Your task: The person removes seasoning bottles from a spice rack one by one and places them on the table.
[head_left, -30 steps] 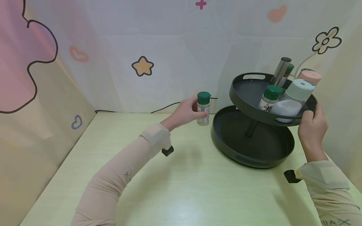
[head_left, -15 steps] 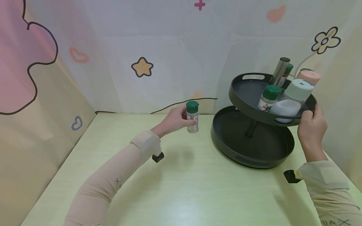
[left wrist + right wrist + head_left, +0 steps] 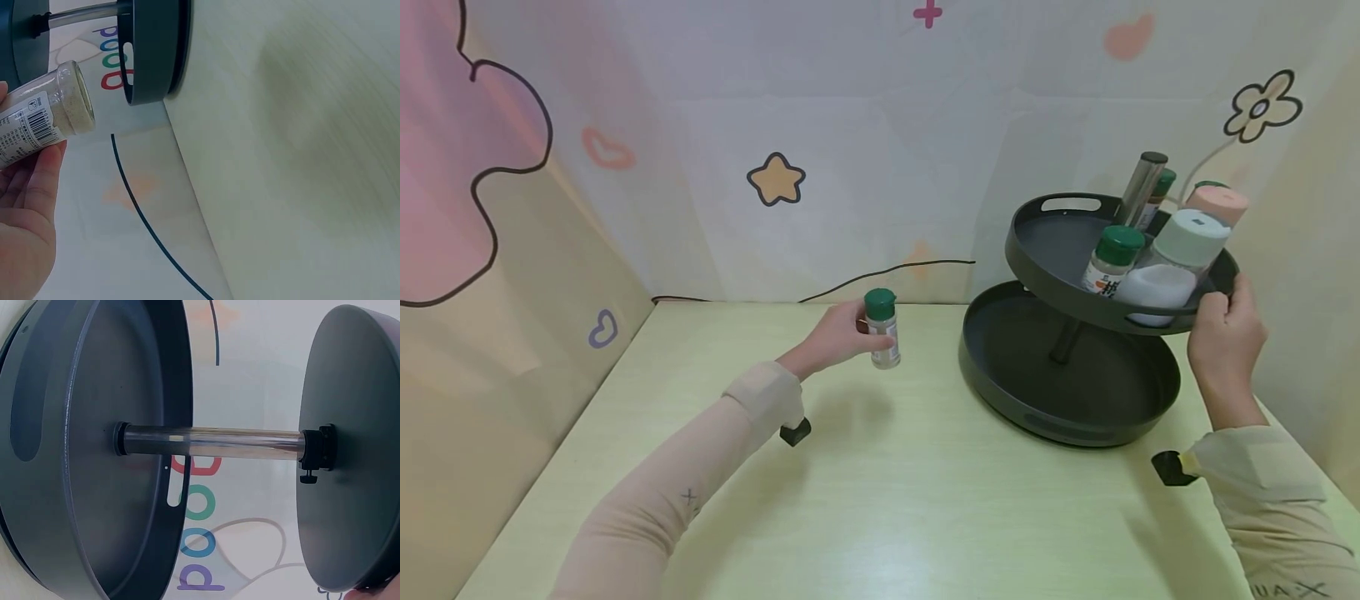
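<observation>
My left hand point(image 3: 835, 339) holds a spice jar point(image 3: 883, 333) with a green cap above the table, left of a dark two-tier rack point(image 3: 1067, 433). In the left wrist view the jar point(image 3: 47, 112) shows a barcode label and pale contents at its base. My right hand point(image 3: 1228, 337) grips the rim of the upper tray point(image 3: 1026, 250) at its right front. On that tray stand a second green-capped jar point(image 3: 1112, 258), a bottle with a pale mint cap point(image 3: 1191, 237) and one with a pink cap point(image 3: 1217, 202). The right wrist view shows only a fingertip of that hand.
A metal post point(image 3: 219, 442) joins the two tiers, and the lower tray point(image 3: 125, 506) holds nothing visible. Behind the green table point(image 3: 880, 500) hangs a patterned cloth point(image 3: 865, 108), with a thin black line point(image 3: 887, 271) along its lower part.
My left hand has moved left and toward me, carrying the spice jar away from the rack. The right hand keeps its grip on the upper tray, and the rack has stayed still.
</observation>
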{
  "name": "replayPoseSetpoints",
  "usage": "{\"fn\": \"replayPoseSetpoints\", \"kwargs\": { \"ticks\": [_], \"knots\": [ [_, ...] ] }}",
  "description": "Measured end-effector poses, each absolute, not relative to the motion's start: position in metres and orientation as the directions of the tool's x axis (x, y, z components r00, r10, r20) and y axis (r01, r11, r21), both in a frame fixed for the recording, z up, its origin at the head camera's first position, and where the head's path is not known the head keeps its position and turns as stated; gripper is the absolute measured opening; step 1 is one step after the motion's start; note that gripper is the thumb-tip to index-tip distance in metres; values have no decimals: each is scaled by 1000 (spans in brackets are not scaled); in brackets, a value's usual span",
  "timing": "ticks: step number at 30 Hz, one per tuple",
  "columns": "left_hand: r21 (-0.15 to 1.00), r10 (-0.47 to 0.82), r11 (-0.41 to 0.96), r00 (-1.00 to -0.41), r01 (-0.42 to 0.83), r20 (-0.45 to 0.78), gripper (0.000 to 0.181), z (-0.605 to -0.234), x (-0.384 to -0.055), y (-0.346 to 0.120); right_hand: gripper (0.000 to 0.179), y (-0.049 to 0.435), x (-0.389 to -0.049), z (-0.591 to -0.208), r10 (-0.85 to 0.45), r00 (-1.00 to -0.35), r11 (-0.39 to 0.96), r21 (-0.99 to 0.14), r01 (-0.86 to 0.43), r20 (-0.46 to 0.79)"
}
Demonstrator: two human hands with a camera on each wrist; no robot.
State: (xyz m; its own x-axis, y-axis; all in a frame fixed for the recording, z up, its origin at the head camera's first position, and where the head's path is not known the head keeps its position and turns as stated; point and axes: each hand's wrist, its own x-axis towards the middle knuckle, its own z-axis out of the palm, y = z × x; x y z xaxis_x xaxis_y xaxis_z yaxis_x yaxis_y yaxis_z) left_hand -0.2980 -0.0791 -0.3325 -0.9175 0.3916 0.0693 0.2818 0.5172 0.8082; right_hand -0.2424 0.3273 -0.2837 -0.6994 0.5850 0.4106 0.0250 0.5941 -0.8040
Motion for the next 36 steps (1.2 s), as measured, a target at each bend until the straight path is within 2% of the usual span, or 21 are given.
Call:
{"fn": "replayPoseSetpoints", "kwargs": {
  "ticks": [21, 28, 32, 36],
  "knots": [
    [803, 337, 561, -941, 203, 2, 44, -363, -297, -117, 46, 328, -242, -283, 586, -709, 581, -813, 32, 391],
    [795, 324, 574, -946, 195, -2, 44, -371, -293, -127, 33, 329, -243, -285, 580, -704, 605, -796, 36, 409],
    [788, 315, 587, -949, 189, -7, 45, -376, -291, -132, 33, 330, -243, -285, 576, -704, 614, -788, 36, 417],
    [791, 301, 590, -953, 158, -34, 47, -382, -289, -138, 23, 329, -244, -286, 576, -703, 617, -786, 37, 418]
  ]
}}
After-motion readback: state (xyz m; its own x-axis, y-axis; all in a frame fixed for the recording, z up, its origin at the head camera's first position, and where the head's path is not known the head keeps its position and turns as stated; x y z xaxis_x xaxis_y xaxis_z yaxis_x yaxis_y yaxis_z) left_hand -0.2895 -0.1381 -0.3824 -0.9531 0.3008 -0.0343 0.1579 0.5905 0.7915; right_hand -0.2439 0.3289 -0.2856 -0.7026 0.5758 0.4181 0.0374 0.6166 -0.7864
